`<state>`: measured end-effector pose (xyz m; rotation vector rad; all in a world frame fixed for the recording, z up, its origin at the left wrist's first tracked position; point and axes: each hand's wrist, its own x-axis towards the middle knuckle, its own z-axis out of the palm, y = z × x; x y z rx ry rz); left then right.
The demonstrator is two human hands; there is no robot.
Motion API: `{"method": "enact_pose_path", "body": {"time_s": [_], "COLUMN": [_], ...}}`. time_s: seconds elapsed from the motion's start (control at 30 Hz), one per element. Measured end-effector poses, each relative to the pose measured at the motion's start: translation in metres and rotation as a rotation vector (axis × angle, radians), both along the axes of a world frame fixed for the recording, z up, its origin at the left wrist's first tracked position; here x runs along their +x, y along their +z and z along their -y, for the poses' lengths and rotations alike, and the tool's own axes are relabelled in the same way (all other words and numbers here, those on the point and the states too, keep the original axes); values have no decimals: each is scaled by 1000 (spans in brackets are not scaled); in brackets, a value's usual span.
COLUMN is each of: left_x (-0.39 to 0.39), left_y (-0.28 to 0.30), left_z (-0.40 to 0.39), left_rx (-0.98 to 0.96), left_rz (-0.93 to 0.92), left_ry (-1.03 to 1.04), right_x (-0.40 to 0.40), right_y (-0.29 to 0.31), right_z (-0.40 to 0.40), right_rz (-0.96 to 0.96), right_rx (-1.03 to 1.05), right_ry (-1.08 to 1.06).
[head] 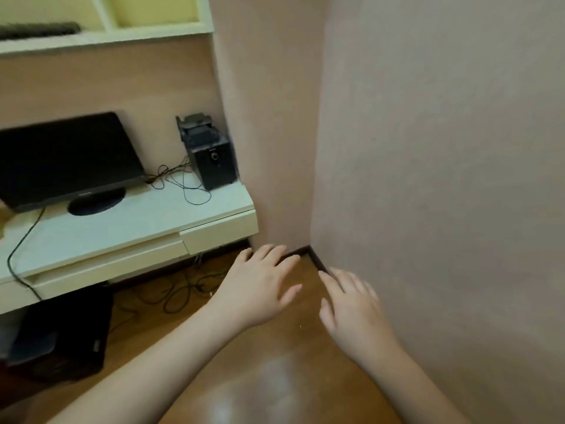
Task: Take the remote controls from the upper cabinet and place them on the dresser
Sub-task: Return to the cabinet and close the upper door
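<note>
Both hands reach forward over a brown wooden floor (284,362) toward the corner where two pinkish walls (428,148) meet. The left hand (260,289) is palm down with its fingers straight and slightly spread, grip released, holding nothing. The right hand (351,307) is beside it, also palm down with relaxed, spread fingers, grip released and holding nothing; it is somewhat blurred. The two hands are near each other but apart, and neither touches anything that can be made out.

No remote control can be clearly identified. On the shelf (101,38) at the upper left lies a long, dark, flat object (39,30) with a bumpy top; it is too blurred to tell what it is. The shelf is pale cream with an upright divider, and the compartment to the right of the divider shows only its yellowish back.

Below the shelf, a white surface (128,228) with drawers along its front carries a black monitor (67,157) on a round foot, tilted back. To its right, against the wall, stands a small black speaker (214,163) with another dark device on top. Thin black cables (183,182) loop loosely between monitor and speaker, and one cable runs down over the front edge at the left. More cables lie tangled on the floor beneath, next to a dark box (67,332)
</note>
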<state>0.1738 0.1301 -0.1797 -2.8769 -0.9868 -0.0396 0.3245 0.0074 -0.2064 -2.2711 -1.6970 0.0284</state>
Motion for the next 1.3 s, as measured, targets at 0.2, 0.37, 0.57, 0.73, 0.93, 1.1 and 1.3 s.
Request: {"method": "enact_pose_path", "body": {"time_s": [0.2, 0.37, 0.57, 0.73, 0.93, 1.1, 1.3], "left_x": [-40, -85, -142, -172, -168, -144, -102], "left_y": [26, 43, 73, 108, 145, 167, 190], "left_z": [-39, -81, -139, -193, -244, -280, -313], "left_rx": [53, 77, 149, 213, 278, 351, 415], "left_rz": [97, 179, 200, 232, 236, 230, 239], "left_ry": [160, 232, 248, 209, 144, 109, 114], "right_x": [-27, -62, -116, -136, -136, -110, -58], "right_y": [29, 51, 96, 131, 165, 190, 211], "right_z": [-65, -128, -202, -249, -291, -326, -367], "right_rz": [94, 171, 221, 277, 354, 416, 404], "right_rx": [33, 43, 110, 176, 218, 227, 295], "right_ry": [127, 236, 296, 278, 269, 288, 274]}}
